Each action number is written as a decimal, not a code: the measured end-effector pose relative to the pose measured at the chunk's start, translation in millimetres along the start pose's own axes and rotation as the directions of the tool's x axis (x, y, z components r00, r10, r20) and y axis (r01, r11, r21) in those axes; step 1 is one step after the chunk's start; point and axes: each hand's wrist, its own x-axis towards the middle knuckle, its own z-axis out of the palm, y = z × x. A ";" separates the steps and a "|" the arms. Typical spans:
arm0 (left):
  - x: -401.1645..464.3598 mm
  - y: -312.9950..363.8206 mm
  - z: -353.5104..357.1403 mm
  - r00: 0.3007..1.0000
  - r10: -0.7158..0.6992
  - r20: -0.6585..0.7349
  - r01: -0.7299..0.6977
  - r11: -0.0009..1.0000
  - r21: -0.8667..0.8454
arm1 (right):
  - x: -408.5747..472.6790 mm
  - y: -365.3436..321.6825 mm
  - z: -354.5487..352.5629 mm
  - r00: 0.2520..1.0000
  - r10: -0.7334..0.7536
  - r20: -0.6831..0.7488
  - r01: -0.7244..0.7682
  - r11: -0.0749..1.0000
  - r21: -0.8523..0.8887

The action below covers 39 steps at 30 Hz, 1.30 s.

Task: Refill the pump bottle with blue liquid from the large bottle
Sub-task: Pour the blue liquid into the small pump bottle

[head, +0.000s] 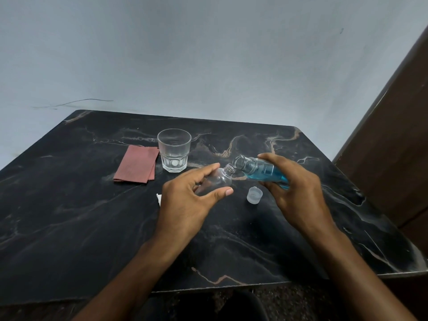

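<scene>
bottles held mouth to mouth over table

pump bottle, clear, uncapped, looks empty, is gripped tilted in the left hand. large bottle, clear with blue liquid pooled low, is grasped near-horizontal in the right hand, its mouth just beside the pump bottle's neck. a cap, a glass and a red cloth are on the black marble table. grey wall behind.

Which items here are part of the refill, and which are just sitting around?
In use:
- small bottle, empty, left hand holds it
- large bottle with blue liquid, tilted toward the small one, right hand holds it
- cap, off, on the table

Lying about:
- glass, looks empty
- red cloth
- white scrap behind the left hand, mostly hidden
</scene>
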 end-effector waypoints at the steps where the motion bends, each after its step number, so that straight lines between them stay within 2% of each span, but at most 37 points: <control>1: 0.0 0.1 0.1 1.000 0.002 0.000 -0.002 1.000 0.002 | 0.1 -0.1 -0.1 1.000 -0.005 0.000 0.005 1.000 -0.008; 22: 0.2 2.3 1.4 0.999 0.044 -0.009 -0.044 0.999 0.019 | 4.1 -1.6 -9.2 0.993 -0.108 -0.046 0.106 0.994 -0.037; 39: 0.4 4.8 2.2 0.998 0.070 -0.004 -0.070 0.995 0.078 | 5.3 4.5 -13.8 0.986 -0.162 -0.027 0.159 0.983 -0.096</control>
